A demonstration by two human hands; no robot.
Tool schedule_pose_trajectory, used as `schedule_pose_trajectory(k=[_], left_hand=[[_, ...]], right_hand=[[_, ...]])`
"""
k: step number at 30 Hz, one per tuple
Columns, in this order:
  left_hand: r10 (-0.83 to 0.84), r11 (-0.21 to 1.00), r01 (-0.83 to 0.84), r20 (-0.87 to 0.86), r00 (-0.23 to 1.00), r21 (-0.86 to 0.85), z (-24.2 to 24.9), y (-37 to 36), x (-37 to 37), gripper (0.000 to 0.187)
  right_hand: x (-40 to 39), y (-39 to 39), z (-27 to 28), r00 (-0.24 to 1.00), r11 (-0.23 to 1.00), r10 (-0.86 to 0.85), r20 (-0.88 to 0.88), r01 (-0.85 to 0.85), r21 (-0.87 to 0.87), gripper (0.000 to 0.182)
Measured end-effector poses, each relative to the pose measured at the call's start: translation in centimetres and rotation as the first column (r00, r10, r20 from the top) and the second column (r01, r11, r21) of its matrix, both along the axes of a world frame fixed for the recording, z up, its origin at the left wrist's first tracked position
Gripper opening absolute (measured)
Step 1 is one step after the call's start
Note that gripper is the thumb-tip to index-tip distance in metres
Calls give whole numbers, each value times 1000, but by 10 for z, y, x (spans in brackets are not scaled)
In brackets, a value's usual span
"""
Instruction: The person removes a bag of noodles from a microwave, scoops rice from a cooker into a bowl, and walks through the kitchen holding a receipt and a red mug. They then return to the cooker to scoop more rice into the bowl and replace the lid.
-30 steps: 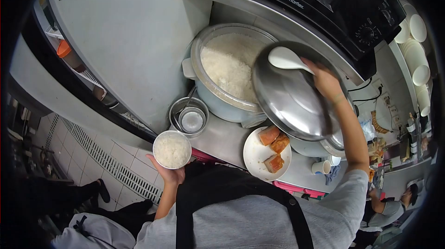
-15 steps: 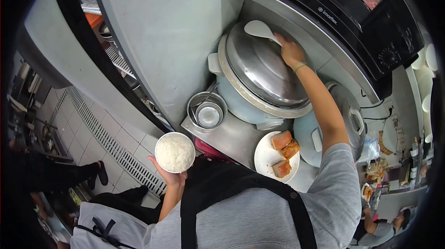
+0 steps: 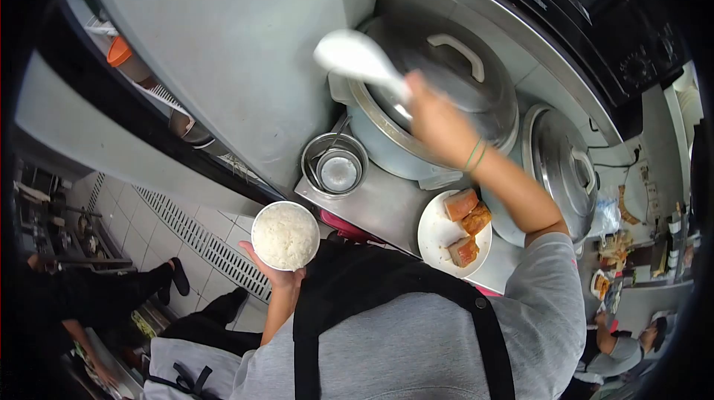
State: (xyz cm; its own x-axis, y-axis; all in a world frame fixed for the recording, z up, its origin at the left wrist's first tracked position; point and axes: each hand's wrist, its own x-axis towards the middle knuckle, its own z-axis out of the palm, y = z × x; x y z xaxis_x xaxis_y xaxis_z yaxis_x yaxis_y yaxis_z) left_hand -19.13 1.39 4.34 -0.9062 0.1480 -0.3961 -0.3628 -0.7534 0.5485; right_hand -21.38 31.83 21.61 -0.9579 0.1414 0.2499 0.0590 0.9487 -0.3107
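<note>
My left hand (image 3: 281,272) cradles a bowl of white rice (image 3: 285,236) from below, the rice heaped above the rim. A white rice paddle (image 3: 355,59) is gripped in my right hand (image 3: 444,121); both are smeared by motion. The paddle is raised over the left side of a big rice cooker (image 3: 387,148), whose metal lid (image 3: 487,106) is on, its handle (image 3: 462,56) showing. Below my right forearm stands a white plate (image 3: 439,247) with several browned chunks of food (image 3: 467,225) that look like meat.
Metal pots (image 3: 335,165) sit nested at the counter's left end. A second lidded cooker (image 3: 561,154) stands right, under a black oven (image 3: 573,13). A fridge door (image 3: 223,50) rises at left. Co-workers are at far left (image 3: 97,288) and lower right (image 3: 621,348).
My right hand has left the lid handle and swung left and down toward me with the rice paddle. The bowl of rice stays in my left hand. The view has shifted slightly.
</note>
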Motion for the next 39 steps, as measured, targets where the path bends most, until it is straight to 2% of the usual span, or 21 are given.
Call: schedule_pose_trajectory(k=[2,3,4,6,7,8,9,10,13,15,17,18,19,21,25,27,29,31,35,37,39], left_hand=[[-154,983,162,-94,984,81,-12,-9,-1,83],[-277,938,309,-196,941,157,-16,-10,-4,84],[-238,969,244,-124,963,39,-17,-2,-6,84],[-253,966,254,-33,967,37,-18,7,-7,84],[-252,967,251,55,966,34,-17,11,-9,84],[-291,956,291,18,957,-20,-16,16,-10,85],[-357,931,361,-66,932,60,-6,21,-10,85],[-328,944,328,17,944,22,3,28,-9,85],[-458,889,458,3,889,-1,17,43,-10,88],[-658,753,658,-7,753,-11,-21,49,-23,90],[-698,707,705,110,708,-53,-10,80,-6,89],[-654,705,692,234,719,-157,37,105,23,86],[-700,664,734,225,678,-145,33,121,35,86],[-897,397,915,180,403,-66,9,164,83,85],[-992,-72,997,102,-75,28,-40,200,160,83],[-967,-235,971,-115,-229,41,-25,227,232,79],[-965,-231,972,-135,-224,34,-20,245,299,78],[-927,-376,924,-19,-375,66,-23,263,355,77],[-914,-405,913,-11,-405,47,-37,305,449,78],[-845,-529,832,-7,-535,170,-35,339,485,88],[-851,-520,848,25,-524,101,-28,376,512,94]], right_hand=[[22,-34,-32,902,991,132,411,-116,-65,27],[29,-41,-61,878,986,140,457,-85,-140,27],[33,-44,-97,852,976,153,500,-50,-213,28],[32,-50,-144,830,982,44,556,66,-175,27],[31,-54,-166,855,984,51,515,44,-171,29],[29,-56,-187,883,987,37,468,42,-157,31],[28,-60,-211,936,972,18,352,66,-225,31],[26,-68,-219,920,989,-60,387,107,-101,27],[48,-79,-171,958,961,-249,140,262,-83,37],[76,-67,-143,964,930,-243,-107,200,-310,41],[119,-56,-108,993,642,-77,-90,-20,-767,58],[135,-56,-118,989,578,-54,-138,-82,-812,69],[156,-56,-124,988,663,-72,-133,-52,-747,88],[238,-59,-91,973,742,-222,57,207,-638,108],[348,-51,-105,887,658,-431,165,434,-616,125],[408,-49,-108,765,629,-633,117,596,-498,132],[465,-46,-100,712,552,-660,240,676,-487,133],[517,-41,-96,570,447,-758,319,808,-383,132],[601,-19,-107,450,381,-862,234,879,-289,129],[644,9,-97,429,371,-880,204,889,-269,130],[681,50,-101,413,368,-894,177,899,-239,131]])
